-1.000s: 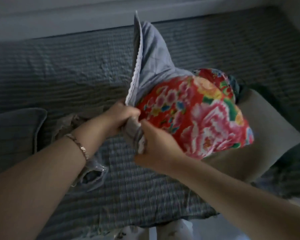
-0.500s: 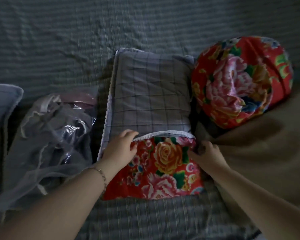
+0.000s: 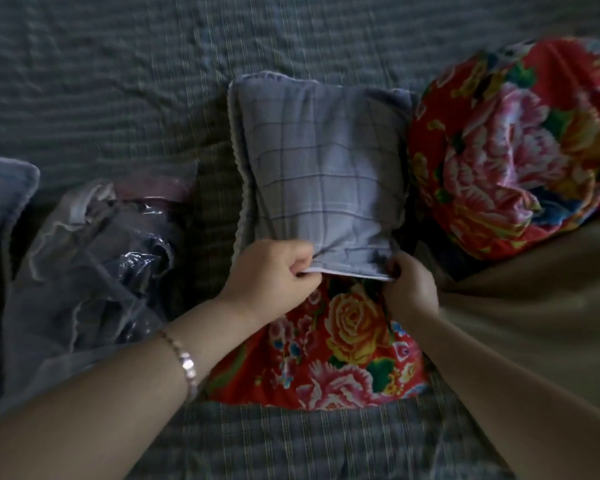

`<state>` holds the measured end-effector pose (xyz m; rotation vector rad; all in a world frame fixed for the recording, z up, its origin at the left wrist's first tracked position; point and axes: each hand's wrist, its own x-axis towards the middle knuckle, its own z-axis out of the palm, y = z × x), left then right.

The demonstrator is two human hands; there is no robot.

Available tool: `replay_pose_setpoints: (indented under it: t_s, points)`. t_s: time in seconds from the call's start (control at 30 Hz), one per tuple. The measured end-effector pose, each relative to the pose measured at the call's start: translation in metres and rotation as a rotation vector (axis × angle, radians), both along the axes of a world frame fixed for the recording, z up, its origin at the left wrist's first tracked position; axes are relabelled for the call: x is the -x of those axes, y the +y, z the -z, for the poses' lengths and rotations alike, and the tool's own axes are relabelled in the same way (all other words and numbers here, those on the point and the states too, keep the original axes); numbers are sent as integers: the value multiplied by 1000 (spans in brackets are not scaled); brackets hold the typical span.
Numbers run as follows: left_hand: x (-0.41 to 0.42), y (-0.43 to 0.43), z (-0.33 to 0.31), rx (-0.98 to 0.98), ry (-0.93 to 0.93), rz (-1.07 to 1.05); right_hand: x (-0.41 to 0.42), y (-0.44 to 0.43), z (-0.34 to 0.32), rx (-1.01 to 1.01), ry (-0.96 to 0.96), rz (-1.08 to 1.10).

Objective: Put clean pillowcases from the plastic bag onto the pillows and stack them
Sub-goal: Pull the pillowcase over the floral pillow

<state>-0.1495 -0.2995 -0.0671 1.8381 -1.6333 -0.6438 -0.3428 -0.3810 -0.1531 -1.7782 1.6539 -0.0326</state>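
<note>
On the grey ribbed quilt of the bed point(image 3: 118, 81) lies a soft red floral pillow point(image 3: 347, 344). Its far half is sheathed in a grey-blue checked cotton pillowcase point(image 3: 323, 188), and its near half is bare. The left hand point(image 3: 271, 275) pinches the open hem at the left corner, fingers point(image 3: 300, 263) curled tight on the cloth. The right hand point(image 3: 411, 289) grips the same hem at the right corner, likewise closed on fabric. The pillow looks light and squashy and will likely bulge against the opening. The case looks thin and limp, and may drag on the printed cover. The two hem corners seem the soundest hold, drawn evenly toward the person. A crumpled clear plastic bag point(image 3: 94, 271) holding grey cloth lies to the left. A second red floral pillow point(image 3: 510, 143) sits just beside the case on the right.
</note>
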Motion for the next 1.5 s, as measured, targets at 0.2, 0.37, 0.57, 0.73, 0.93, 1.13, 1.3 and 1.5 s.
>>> replay_pose_setpoints:
  t_s: [0.2,0.37,0.57,0.73,0.93,1.13,1.3,1.5]
  points:
    - [-29,26,-3,93,-102,113,-16,-5,6,-143,22,278]
    - [-59,46,0,-274,-266,-241,5,12,-67,458,-10,-436]
    - [-68,118,58,-899,-334,-395,58,94,-76,370,15,-745]
    - [-57,132,70,-1023,-212,-430,56,88,-21,-102,219,-358]
    - [-38,105,84,-1161,210,-589,51,146,1,-475,-3,437]
    - [-34,113,84,-1238,-80,-296,46,146,-4,-633,52,436]
    - [-15,103,48,-1121,-110,-186,18,152,-56,-506,17,265]
    - [-2,75,5,-992,290,-249,-61,157,-95,-524,256,-42]
